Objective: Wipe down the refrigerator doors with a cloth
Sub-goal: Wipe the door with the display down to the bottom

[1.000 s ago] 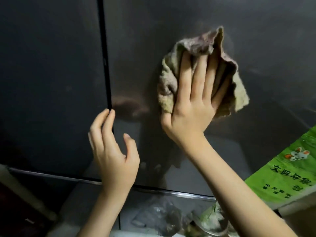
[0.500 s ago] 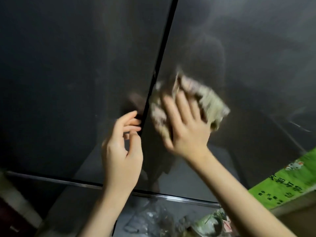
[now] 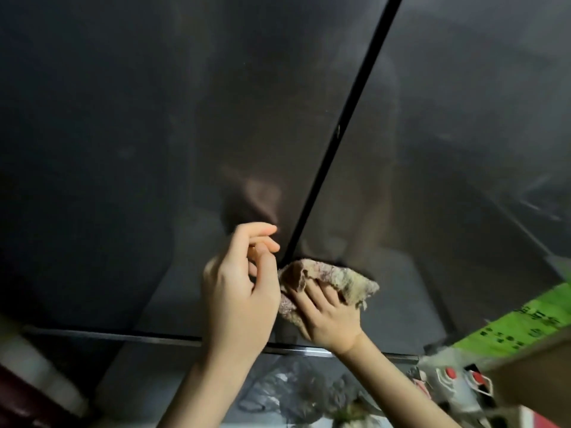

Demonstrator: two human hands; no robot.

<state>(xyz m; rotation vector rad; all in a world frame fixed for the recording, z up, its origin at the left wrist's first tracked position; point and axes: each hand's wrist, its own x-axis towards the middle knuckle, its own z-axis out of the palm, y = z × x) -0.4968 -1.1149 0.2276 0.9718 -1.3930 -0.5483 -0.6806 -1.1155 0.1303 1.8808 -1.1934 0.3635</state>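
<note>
One nubby cloth (image 3: 343,278) (beige, crumpled) pressed to glossy door (image 3: 463,143) by straight-fingered right hand (image 3: 327,318); left hand (image 3: 238,291) curled, empty.

The left hand (image 3: 239,291) is raised, back to the camera, fingers loosely curled, holding nothing. Just beside it, the right hand (image 3: 329,318) presses flat, fingers straight, on a cloth (image 3: 349,281). The 2 forearms are bare.
</note>
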